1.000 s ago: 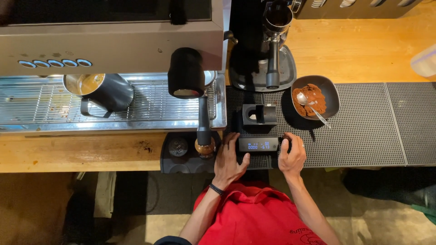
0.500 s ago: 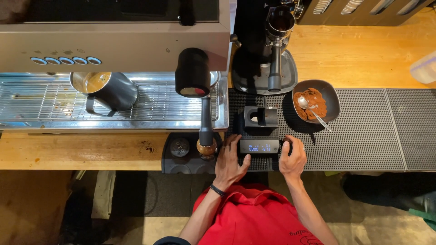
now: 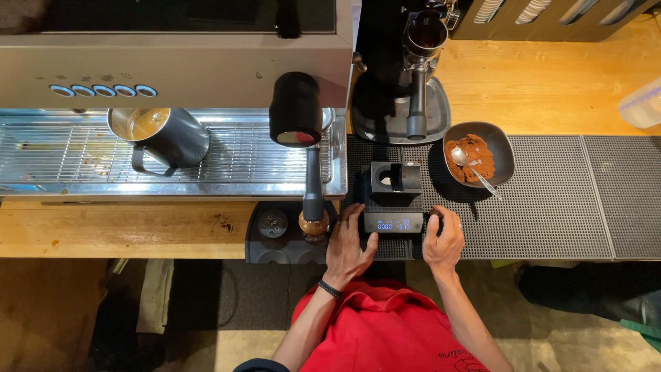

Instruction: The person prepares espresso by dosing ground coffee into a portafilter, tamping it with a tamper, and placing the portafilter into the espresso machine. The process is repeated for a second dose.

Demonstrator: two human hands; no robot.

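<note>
the left hand (image 3: 348, 249) lies spread against the left end of a small black digital scale (image 3: 393, 222), fingers wide and touching its edge, a dark band on the wrist. the right hand (image 3: 444, 240) curls narrowly round the scale's right end, thumb and fingers pinching the corner. the scale sits on the black ribbed bar mat (image 3: 551, 200), its front display lit with pale blue digits. one black square dosing holder (image 3: 395, 180) stands on the scale's platform.

just right of it, one dark bowl (image 3: 480, 153) holds brown coffee grounds and one metal spoon (image 3: 474, 170). one portafilter (image 3: 306, 148) lies with its basket on the drip tray (image 3: 69, 162) and its wooden-tipped handle reaching toward a black tamping station (image 3: 275, 231). one steel milk pitcher (image 3: 160, 134), with brown liquid inside, stands on the tray. the espresso machine (image 3: 172, 65) shows five round blue-ringed buttons in a row. a second portafilter (image 3: 420, 69) rests in the grinder (image 3: 399, 103). one pale plastic container (image 3: 642, 105) sits at the right edge of the wooden counter (image 3: 544, 83).
</note>
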